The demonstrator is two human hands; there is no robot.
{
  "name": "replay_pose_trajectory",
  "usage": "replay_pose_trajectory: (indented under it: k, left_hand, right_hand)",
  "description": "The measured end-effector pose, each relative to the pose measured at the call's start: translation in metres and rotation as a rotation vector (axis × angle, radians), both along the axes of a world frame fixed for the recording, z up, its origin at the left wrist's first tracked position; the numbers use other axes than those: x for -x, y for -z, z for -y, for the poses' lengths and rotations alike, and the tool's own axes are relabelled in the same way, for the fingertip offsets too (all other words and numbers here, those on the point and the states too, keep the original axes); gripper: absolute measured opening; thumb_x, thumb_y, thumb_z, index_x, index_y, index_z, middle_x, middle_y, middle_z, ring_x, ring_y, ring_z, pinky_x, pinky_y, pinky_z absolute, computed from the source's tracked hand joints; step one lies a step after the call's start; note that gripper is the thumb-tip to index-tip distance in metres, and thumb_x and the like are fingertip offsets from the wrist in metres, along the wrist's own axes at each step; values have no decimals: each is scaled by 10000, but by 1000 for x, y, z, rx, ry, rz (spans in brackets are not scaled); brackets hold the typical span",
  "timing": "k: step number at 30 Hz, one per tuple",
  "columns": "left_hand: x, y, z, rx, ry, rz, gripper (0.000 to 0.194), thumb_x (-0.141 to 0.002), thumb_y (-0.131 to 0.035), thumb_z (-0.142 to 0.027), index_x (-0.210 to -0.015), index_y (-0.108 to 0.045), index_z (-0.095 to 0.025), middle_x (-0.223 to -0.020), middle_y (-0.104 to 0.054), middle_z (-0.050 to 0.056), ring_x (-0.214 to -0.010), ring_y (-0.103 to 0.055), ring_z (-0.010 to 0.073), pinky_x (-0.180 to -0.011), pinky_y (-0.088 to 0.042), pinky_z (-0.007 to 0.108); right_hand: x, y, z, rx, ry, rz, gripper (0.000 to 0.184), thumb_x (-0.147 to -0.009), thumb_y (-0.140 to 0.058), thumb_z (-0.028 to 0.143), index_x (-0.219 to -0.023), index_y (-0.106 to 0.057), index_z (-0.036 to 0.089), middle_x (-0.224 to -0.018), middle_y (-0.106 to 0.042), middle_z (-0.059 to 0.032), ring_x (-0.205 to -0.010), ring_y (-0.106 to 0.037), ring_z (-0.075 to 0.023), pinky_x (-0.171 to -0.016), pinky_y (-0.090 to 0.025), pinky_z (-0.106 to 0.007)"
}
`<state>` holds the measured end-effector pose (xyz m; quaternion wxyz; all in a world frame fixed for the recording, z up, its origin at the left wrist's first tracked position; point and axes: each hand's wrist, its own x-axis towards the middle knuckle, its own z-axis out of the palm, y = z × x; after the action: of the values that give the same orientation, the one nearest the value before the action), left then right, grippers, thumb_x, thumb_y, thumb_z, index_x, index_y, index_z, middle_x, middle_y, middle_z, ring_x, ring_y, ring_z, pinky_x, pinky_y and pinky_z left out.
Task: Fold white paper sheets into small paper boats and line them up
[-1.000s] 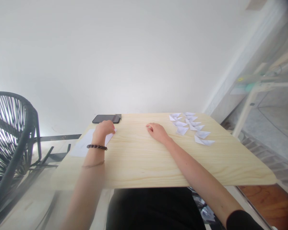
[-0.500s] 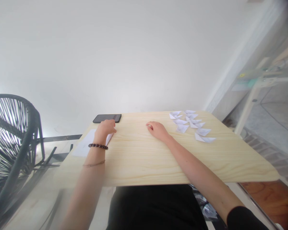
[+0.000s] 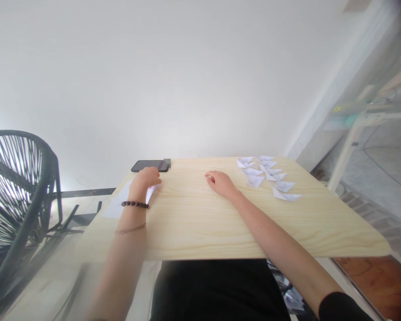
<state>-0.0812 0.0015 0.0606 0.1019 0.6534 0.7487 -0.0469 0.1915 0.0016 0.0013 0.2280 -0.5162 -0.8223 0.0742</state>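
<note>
My left hand (image 3: 147, 179), with a dark beaded bracelet on its wrist, is closed at the right edge of the white paper (image 3: 115, 205). The paper's edge rises a little under the fingers. Part of the sheet is hidden behind the hand and forearm. My right hand (image 3: 219, 183) rests on the middle of the table, its fingers curled in and nothing visible between them. To its right stand several small folded white paper boats (image 3: 285, 196) in two rough rows; the nearest is a short way from the hand.
A dark phone (image 3: 149, 166) lies at the far left of the light wooden table (image 3: 200, 223), just beyond my left hand. The white wall borders the table's far edge. A black woven chair (image 3: 30, 187) stands on the left. A pale metal frame (image 3: 345, 151) is on the right.
The left hand stays at the paper, and a little more of the lifted edge shows. The right hand barely differs. The whole view has shifted slightly.
</note>
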Motion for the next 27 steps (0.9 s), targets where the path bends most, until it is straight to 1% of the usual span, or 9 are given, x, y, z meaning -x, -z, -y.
replay_pose_trajectory:
  k: [3, 5, 7, 9, 11, 14, 17, 23, 27]
  left_hand:
    - [1, 3, -2, -23, -30, 11, 463, -571, -560, -304, -1019, -540, -190, -897, -629, 60, -667, -601, 171, -578, -455, 230]
    - [1, 4, -3, -45, -33, 11, 497, -562, -575, -318, -1039, -530, -186, -960, -613, 71, -724, -601, 182, -587, -456, 223]
    - [0, 2, -1, -52, -38, 3, 460, -584, -561, -307, -1025, -545, -177, -988, -604, 84, -737, -602, 187, -592, -456, 225]
    - [0, -1, 1, -42, -53, 4, 392, -619, -533, -305, -977, -572, -152, -968, -610, 104, -705, -608, 188, -580, -457, 233]
    - [0, -4, 4, 0, -54, 49, 339, -623, -544, -307, -910, -596, -134, -907, -627, 108, -655, -612, 178, -558, -455, 226]
    - [2, -6, 7, 36, -62, 155, 339, -595, -596, -343, -865, -606, -137, -848, -641, 91, -596, -611, 154, -519, -450, 205]
    - [1, -6, 9, 34, -75, 185, 359, -565, -632, -363, -842, -612, -135, -828, -644, 91, -590, -611, 156, -499, -449, 203]
    - [-3, -10, 14, 21, -90, 198, 431, -544, -662, -341, -904, -599, -113, -871, -634, 121, -583, -613, 173, -483, -457, 226]
    - [0, -6, 12, 16, -100, 216, 459, -535, -672, -318, -939, -578, -122, -925, -623, 119, -578, -613, 162, -491, -459, 225]
  right_hand:
    - [0, 1, -1, -8, -9, -10, 245, -801, -399, 244, -967, -572, 194, -864, -600, -30, -759, -516, -122, -707, -348, -224]
    - [0, 2, -1, -21, -15, -18, 244, -799, -400, 244, -964, -573, 194, -856, -600, -29, -751, -514, -121, -707, -347, -224]
    - [0, 2, -2, -26, -15, -21, 242, -798, -401, 245, -959, -575, 196, -849, -601, -28, -744, -514, -122, -701, -347, -224]
    - [0, 3, -2, -23, -15, -19, 240, -798, -402, 249, -956, -576, 198, -842, -601, -26, -738, -514, -122, -694, -348, -225]
    - [0, 4, -3, -27, -19, -16, 239, -799, -402, 252, -958, -573, 201, -836, -601, -24, -732, -514, -122, -693, -348, -227]
    - [0, 4, -3, -38, -21, -14, 241, -801, -398, 248, -962, -571, 202, -832, -600, -24, -728, -513, -121, -696, -345, -229]
    - [0, 4, -2, -38, -18, -13, 241, -801, -398, 247, -959, -574, 200, -832, -598, -27, -728, -511, -120, -696, -343, -228]
    - [-1, 4, -3, -36, -23, -15, 241, -801, -399, 253, -962, -570, 203, -822, -597, -25, -722, -509, -120, -701, -342, -229]
    - [-1, 5, -3, -43, -21, -16, 242, -799, -397, 254, -959, -573, 205, -824, -598, -25, -716, -509, -120, -702, -343, -230]
